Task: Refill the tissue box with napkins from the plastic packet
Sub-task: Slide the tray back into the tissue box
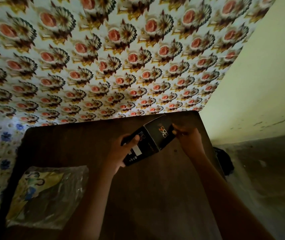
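Gripping a black box [149,141] above the brown table [155,196], left hand [121,151] and right hand [186,137] clasp opposite ends; plastic packet [48,196] lies near-left, flowered wall [103,58] behind.

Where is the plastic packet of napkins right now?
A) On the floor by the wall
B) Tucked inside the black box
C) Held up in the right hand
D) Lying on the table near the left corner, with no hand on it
D: the plastic packet lies flat on the table, untouched, while the left hand and right hand both hold the black box.
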A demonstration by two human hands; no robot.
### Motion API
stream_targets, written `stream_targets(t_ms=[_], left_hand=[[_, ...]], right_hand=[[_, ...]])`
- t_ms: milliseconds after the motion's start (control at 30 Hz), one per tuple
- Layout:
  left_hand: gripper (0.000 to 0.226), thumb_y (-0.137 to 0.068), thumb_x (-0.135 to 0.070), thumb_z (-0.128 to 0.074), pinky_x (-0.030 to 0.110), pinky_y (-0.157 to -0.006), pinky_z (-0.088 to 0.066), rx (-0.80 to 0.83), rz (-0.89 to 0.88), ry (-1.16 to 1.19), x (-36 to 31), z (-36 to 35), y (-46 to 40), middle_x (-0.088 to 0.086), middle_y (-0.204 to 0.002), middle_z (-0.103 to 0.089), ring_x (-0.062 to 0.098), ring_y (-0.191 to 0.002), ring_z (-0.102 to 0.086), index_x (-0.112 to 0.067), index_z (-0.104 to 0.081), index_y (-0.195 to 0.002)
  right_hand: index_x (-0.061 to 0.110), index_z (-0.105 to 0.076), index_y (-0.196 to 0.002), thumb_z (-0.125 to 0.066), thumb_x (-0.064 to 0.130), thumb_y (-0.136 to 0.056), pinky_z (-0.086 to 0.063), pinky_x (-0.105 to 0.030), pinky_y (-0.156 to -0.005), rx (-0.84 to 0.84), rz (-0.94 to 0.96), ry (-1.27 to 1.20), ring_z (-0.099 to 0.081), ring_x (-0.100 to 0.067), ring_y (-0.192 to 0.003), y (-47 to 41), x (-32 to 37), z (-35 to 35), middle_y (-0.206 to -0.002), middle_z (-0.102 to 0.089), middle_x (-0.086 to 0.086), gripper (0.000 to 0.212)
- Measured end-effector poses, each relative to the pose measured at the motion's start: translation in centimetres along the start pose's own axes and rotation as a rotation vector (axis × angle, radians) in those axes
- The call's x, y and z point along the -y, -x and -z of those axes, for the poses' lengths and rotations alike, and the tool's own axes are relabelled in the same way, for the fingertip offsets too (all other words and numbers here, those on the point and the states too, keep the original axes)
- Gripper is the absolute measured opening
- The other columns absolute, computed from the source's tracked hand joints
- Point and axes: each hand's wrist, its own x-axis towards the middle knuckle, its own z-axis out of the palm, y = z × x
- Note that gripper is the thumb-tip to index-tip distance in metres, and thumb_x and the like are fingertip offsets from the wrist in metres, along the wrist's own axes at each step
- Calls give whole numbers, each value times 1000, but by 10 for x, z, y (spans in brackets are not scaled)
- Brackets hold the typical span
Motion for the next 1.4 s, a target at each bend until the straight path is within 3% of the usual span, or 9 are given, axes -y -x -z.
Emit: stream_targets(t_ms=[133, 267, 367, 533, 767, 867, 1100, 1300, 1400], left_hand=[[96, -61, -38, -89, 47, -75, -58, -104, 48, 266, 19, 6, -8, 4, -129, -56, 22, -102, -60, -25, -43, -145], [115, -43, -40, -96, 51, -88, -59, -214, -21, 218, 34, 18, -6, 9, -139, -59, 31, -123, -60, -21, -46, -144], [107, -56, -23, -96, 42, -93, -57, -381, -117, 148, 39, 25, -2, 10, -148, -52, 30, -133, -53, -16, -42, -149], [86, -61, -21, -95, 47, -89, -61, -547, -207, 43, 54, 40, -9, 6, -132, -63, 21, -113, -64, -17, -52, -135], [66, -67, -11, -90, 18, -75, -55, -644, -260, -71, 60, 54, -34, -6, -108, -57, 18, -103, -64, -10, -51, -121], [64, -71, -8, -88, 2, -59, -48, -654, -281, -123, 56, 59, -47, -5, -105, -55, 13, -96, -60, -4, -50, -122], [53, -72, -8, -87, -2, -64, -47, -651, -312, -203, 59, 69, -78, -4, -100, -63, 9, -89, -65, -8, -52, -111], [52, -69, -12, -89, 2, -62, -49, -640, -328, -244, 57, 69, -94, -17, -88, -52, -8, -76, -55, -14, -51, -105], [53, -71, -14, -88, 5, -63, -51, -625, -355, -233, 63, 71, -97, -17, -91, -56, -7, -79, -59, -14, -51, -108]], right_hand=[[15, -75, -106, -64, 20, -96, -50, -11, -67, -90, 64, 82, -61, 5, -85, 7, -13, -3, -102, -72, 1, 15], [16, -71, -94, -54, 23, -102, -53, -21, -62, -39, 66, 94, -61, -5, -71, 12, -6, -13, -87, -68, 1, 20], [11, -68, -91, -49, 36, -103, -46, -18, -55, 121, -22, -19, -59, -11, -63, 13, 1, -32, -75, -63, -2, 35], [22, -68, -116, -47, 51, -99, -55, -38, -94, 320, -152, -324, -68, -17, -108, 2, 3, -77, -117, -71, -2, 39], [11, -67, -118, -48, 58, -97, -55, -27, -69, 287, -253, -270, -71, -18, -93, -33, 2, -126, -108, -72, -9, 56], [14, -67, -120, -47, 57, -97, -59, -37, -81, 276, -235, -271, -70, -22, -105, -44, 2, -139, -114, -73, -7, 53], [10, -57, -137, -47, 38, -104, -51, -20, -68, 262, -133, -179, -71, -19, -99, -64, -7, -159, -112, -72, -6, 44], [14, -57, -135, -43, 36, -106, -60, -40, -79, 208, -102, -171, -72, -30, -100, -76, 2, -162, -107, -73, -13, 40], [15, -66, -115, -43, 39, -105, -56, -26, -62, 186, -97, -148, -68, -3, -71, -73, 2, -159, -81, -67, 6, 34]])
